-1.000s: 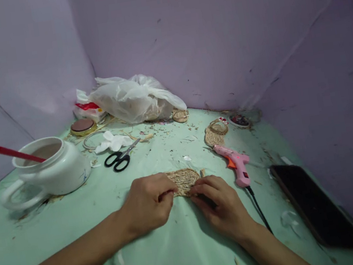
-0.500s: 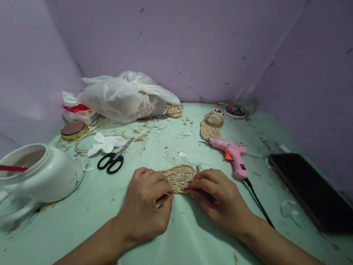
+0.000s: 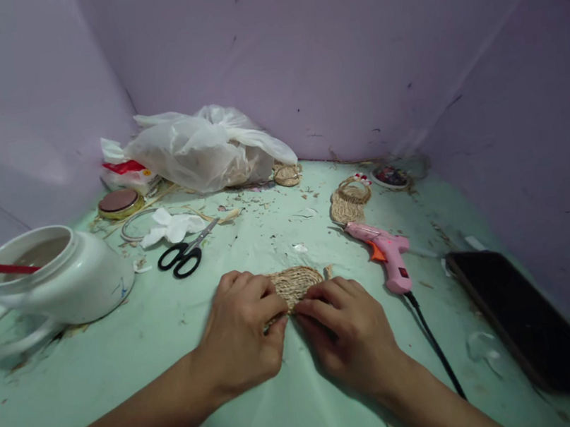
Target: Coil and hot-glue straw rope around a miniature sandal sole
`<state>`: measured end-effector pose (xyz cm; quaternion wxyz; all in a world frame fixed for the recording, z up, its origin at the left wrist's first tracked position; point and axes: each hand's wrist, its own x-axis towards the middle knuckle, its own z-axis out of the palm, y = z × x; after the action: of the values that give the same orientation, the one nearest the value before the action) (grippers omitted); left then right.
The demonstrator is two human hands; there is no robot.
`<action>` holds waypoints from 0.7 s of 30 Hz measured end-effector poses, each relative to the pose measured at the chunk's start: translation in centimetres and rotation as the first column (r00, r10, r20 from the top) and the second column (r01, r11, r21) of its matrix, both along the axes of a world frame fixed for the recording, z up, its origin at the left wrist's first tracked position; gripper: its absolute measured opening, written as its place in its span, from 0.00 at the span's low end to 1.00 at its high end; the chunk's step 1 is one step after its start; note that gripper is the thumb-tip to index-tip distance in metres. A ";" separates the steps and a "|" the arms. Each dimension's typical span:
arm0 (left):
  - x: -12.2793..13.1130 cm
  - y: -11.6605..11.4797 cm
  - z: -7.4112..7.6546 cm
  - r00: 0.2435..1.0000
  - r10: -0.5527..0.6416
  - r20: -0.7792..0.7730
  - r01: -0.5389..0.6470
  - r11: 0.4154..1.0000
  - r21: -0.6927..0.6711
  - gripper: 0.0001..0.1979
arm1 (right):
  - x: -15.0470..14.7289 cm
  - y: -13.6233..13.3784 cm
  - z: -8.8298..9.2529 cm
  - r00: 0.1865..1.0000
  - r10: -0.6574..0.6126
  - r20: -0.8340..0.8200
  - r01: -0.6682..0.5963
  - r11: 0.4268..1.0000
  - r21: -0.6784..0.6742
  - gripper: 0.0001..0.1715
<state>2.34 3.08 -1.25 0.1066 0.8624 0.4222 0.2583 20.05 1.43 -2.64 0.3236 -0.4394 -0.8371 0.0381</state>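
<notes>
A small oval piece of coiled, braided straw [image 3: 298, 284] lies on the green table cover between my hands. My left hand [image 3: 248, 326] is closed in a pinch on its left, near edge, hiding that end. My right hand [image 3: 348, 329] pinches the near edge a little further right, its fingertips close to those of the left. A short straw end [image 3: 329, 271] sticks up at the piece's right side. Beyond my right hand lies a pink glue gun [image 3: 384, 252] with an orange trigger and a black cord.
Black-handled scissors [image 3: 187, 254] lie left of centre. A white pot [image 3: 85, 279] with a red stick stands at the left. Further back are a plastic bag [image 3: 205, 150], a round tin [image 3: 120, 202] and another woven straw piece [image 3: 347, 208]. A dark phone [image 3: 526, 320] lies at the right.
My right hand has shifted left along the near edge of the straw piece, bringing its fingertips closer to the left hand. The view has turned slightly.
</notes>
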 end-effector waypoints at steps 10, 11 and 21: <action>0.6 0.7 -0.5 0.999 0.024 0.038 -0.022 0.998 -0.060 0.03 | -1.2 0.3 0.2 0.993 -0.083 -0.085 0.082 0.996 -0.016 0.04; 0.6 0.8 -0.6 0.999 0.023 0.046 -0.020 0.997 -0.069 0.03 | -1.2 0.4 0.2 0.992 -0.087 -0.092 0.086 0.996 -0.014 0.04; 0.7 0.8 -0.7 0.990 0.035 0.134 -0.011 0.984 -0.175 0.06 | -1.2 0.9 -0.3 0.993 -0.073 -0.093 0.075 0.997 0.017 0.07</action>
<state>2.99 3.88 -1.99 0.2073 0.8252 0.4447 0.2798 18.89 2.36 -2.99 0.3674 -0.4646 -0.8048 0.0376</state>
